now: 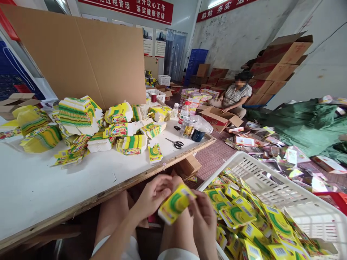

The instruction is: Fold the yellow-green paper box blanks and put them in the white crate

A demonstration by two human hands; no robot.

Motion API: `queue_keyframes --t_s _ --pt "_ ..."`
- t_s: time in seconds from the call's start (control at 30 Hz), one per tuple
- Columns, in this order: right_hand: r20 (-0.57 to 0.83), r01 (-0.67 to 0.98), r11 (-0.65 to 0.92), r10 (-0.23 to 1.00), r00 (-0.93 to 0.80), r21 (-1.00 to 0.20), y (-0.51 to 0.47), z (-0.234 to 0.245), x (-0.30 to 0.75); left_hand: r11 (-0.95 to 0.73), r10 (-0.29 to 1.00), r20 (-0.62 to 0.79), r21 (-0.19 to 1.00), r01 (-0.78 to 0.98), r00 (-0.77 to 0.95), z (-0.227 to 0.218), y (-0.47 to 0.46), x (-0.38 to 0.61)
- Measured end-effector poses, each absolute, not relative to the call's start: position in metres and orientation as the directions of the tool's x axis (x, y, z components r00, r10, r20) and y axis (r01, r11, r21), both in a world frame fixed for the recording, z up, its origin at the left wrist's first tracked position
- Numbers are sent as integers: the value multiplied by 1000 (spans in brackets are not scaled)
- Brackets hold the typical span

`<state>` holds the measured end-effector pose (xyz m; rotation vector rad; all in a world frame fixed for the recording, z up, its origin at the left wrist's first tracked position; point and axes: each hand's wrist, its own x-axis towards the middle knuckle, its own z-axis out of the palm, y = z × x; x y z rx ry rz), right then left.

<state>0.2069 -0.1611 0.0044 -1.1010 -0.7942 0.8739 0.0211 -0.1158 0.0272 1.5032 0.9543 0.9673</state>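
Observation:
In front of my knees, a small yellow and green printed carton (176,204) is held tilted, slightly blurred. My right hand (204,213) pinches its right end. My left hand (153,195) is beside the carton's upper left side, fingers curved and thumb apart from them; whether it touches the carton I cannot tell. To the right of my right hand, a white plastic basket (245,160) holds many similar yellow cartons (238,213). On the white table (67,191) lie stacks of flat yellow and green cartons (78,113), with a small stack (155,152) close to the edge.
Black scissors (176,143), a clear jar (187,127), a dark mug (198,135) and a bottle (184,110) stand or lie near the table's right end. A large cardboard sheet (108,57) rises behind the stacks. Another person (234,94) sits by an open cardboard box (217,119).

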Motion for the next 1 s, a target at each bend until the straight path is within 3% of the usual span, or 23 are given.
queue_keyframes --t_s 0.07,0.13,0.27,0.47,0.63,0.8,1.0 --pt "101 -224 343 717 690 -912 -164 -7 223 -230 948 149 931 284 282 21 -84 17" --pt "86 -224 348 689 720 -911 -167 -19 234 -222 968 153 892 393 200 10 -50 10" --pt "134 63 119 839 527 -991 -159 -32 228 -166 984 111 859 484 141 -18 -10 2" --pt "169 326 61 934 315 -943 -52 -18 170 -200 977 128 833 517 172 -30 -13 1" --pt "118 452 -14 958 262 -892 24 -11 129 -191 980 138 855 482 143 -26 -12 -2" --pt "122 351 15 951 284 -936 23 -16 130 -162 987 154 933 321 50 -26 -12 -5" --pt "126 -9 132 963 237 -991 -42 -25 139 -112 992 116 991 -78 54 -15 -37 -9"
